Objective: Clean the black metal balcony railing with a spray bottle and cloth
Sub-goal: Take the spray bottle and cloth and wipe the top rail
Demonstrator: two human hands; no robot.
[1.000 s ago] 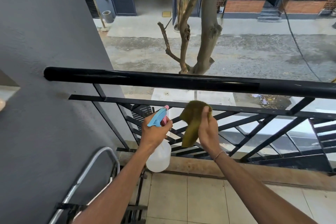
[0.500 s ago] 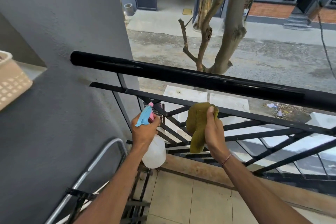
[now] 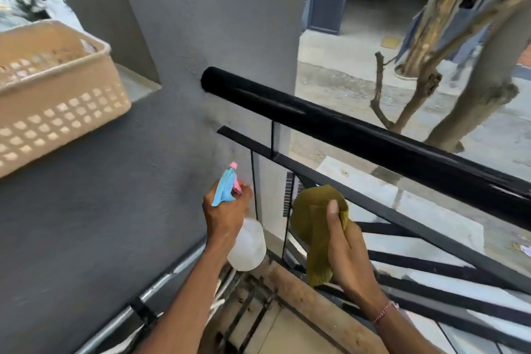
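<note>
The black metal railing (image 3: 359,135) runs from the grey wall down to the right, with thinner slanted bars below its thick top rail. My left hand (image 3: 227,215) grips a spray bottle (image 3: 250,244) with a white body and a blue and pink head, nozzle pointing up toward the wall end of the railing. My right hand (image 3: 347,247) holds an olive-green cloth (image 3: 313,227) bunched against the lower bars, its end hanging down. Both hands are below the top rail.
A grey wall (image 3: 138,210) stands on the left, with a beige perforated basket (image 3: 54,95) on its ledge. A metal frame (image 3: 161,290) leans at the lower left. The tiled floor (image 3: 287,333) is below. A tree (image 3: 471,89) and street lie beyond the railing.
The view has swung left, so the railing's wall end and the basket come into sight. Both hands keep their holds, now nearer the wall end.
</note>
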